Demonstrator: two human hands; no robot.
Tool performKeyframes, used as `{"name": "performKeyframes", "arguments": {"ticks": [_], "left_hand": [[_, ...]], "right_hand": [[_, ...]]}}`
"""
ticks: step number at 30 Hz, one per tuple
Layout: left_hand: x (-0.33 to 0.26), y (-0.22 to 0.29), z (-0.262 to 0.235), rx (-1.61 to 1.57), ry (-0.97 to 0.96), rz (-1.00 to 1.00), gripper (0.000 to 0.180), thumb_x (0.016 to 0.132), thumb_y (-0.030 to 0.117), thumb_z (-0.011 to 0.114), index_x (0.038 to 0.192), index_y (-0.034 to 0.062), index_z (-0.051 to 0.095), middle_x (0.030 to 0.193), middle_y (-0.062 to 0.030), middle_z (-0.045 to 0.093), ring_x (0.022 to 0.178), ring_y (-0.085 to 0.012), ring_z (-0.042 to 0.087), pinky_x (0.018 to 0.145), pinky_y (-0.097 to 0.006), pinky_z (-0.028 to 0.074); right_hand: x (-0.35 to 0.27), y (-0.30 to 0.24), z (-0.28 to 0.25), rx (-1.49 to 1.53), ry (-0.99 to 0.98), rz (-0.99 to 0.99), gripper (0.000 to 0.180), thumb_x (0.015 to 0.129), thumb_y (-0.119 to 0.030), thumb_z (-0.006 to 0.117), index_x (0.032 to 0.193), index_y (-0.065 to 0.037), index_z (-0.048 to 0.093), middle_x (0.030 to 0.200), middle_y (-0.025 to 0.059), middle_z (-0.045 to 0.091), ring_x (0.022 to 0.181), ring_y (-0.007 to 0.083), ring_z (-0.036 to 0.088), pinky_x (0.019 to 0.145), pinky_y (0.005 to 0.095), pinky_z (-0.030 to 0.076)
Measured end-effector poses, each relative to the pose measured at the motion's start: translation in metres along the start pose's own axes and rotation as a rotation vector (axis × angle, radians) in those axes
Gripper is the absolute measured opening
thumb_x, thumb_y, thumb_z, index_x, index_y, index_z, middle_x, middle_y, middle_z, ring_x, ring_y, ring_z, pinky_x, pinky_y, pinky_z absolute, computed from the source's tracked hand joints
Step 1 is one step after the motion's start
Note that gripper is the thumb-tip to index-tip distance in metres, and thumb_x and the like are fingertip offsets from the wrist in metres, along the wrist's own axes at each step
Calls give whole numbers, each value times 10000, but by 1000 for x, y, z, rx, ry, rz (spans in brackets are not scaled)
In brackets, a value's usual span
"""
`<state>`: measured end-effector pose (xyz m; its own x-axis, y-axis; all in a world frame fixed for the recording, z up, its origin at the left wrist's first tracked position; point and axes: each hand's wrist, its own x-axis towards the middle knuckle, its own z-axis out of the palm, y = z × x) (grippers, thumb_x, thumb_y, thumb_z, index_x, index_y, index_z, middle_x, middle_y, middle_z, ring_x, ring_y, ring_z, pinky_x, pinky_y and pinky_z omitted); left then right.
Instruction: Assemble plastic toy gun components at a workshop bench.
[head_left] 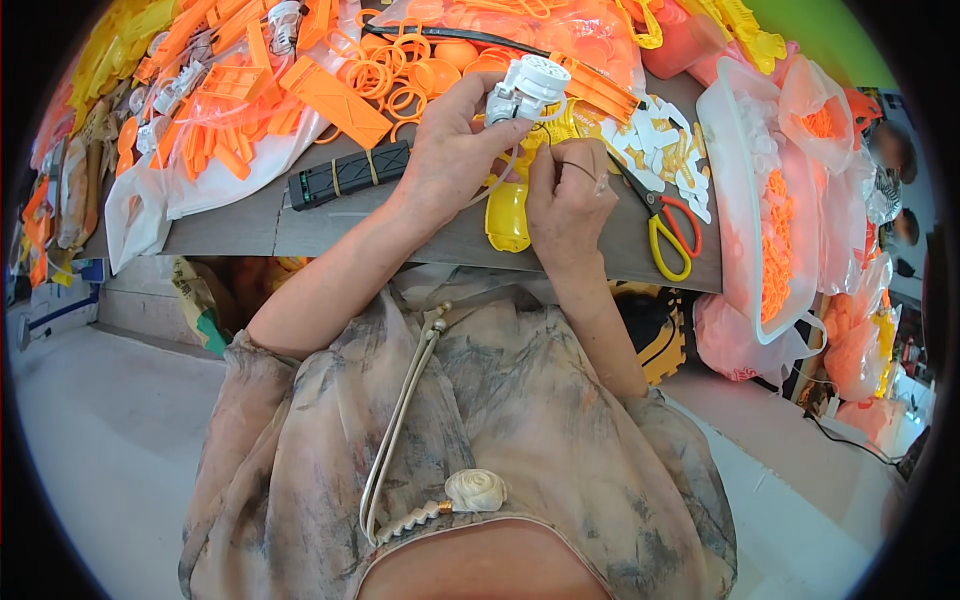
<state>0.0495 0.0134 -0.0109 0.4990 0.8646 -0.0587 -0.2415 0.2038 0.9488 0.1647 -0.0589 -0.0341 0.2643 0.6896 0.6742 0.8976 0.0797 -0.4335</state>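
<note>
My left hand is closed around a white plastic mechanism with a round, perforated top, raised above the table's front edge. A pale thin tube or wire hangs from it. Just to the right, my right hand is pinched shut, fingertips close under the mechanism; what they grip is hidden. Beneath the hands lies a yellow translucent plastic shell, with more yellow plastic behind it. Scissors with red and yellow handles rest right of my right hand.
Orange plastic parts and rings are heaped at the back left. A dark bar bound with rubber bands lies left of my forearm. White cut pieces are scattered behind the scissors. A white tub of orange pieces stands at right.
</note>
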Motion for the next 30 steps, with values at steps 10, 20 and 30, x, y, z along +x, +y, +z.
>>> {"name": "performKeyframes", "arguments": {"ticks": [10,20,30], "left_hand": [[-2,4,1,55,-29,12,400,834,37,630,1201,-29,484,1005,-92,615,708,-110,623,532,-250,554],[2,0,0,45,-23,21,426,825,41,643,1203,-58,473,975,-102,604,684,-112,615,497,-248,541],[2,2,0,71,-36,27,394,827,53,641,1178,-47,494,885,-99,605,628,-104,600,503,-255,543]], "right_hand": [[-2,8,2,158,-22,238,131,820,-55,657,765,7,555,683,114,557,568,205,548,504,324,439],[-3,4,6,-14,-1,29,148,824,-19,629,773,4,492,708,134,516,577,280,534,497,373,429],[1,3,6,-72,-16,-85,143,831,-17,621,774,-4,491,681,120,525,564,258,558,468,342,432]]}}
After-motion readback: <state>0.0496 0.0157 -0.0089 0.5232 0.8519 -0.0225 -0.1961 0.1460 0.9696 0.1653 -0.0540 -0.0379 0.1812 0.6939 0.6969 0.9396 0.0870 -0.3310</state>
